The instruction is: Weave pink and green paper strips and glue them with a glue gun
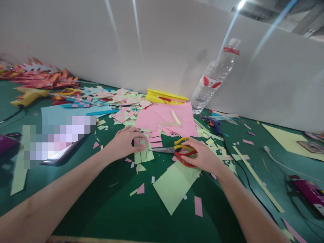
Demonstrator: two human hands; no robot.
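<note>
My left hand (123, 143) has its fingers curled and its thumb pressed on a small woven piece of paper (146, 156) made of light green and pink strips. In my right hand (206, 156) is a pair of scissors (165, 150) with red and yellow handles. Their blades point left, and the tips reach the right side of the woven piece. A light green sheet (174, 189) lies under and in front of the scissors. Pink paper sheets (152, 115) and a few short pink strips (155, 139) are just behind the hands.
A tilted plastic bottle (209, 82) leans at the wall. Glue guns lie around: a yellow one (30, 96) at left, a blue one (214, 125) with a black cable at right. A pixelated, phone-like object (63, 141) sits left. Woven scraps (121, 98) pile at the back.
</note>
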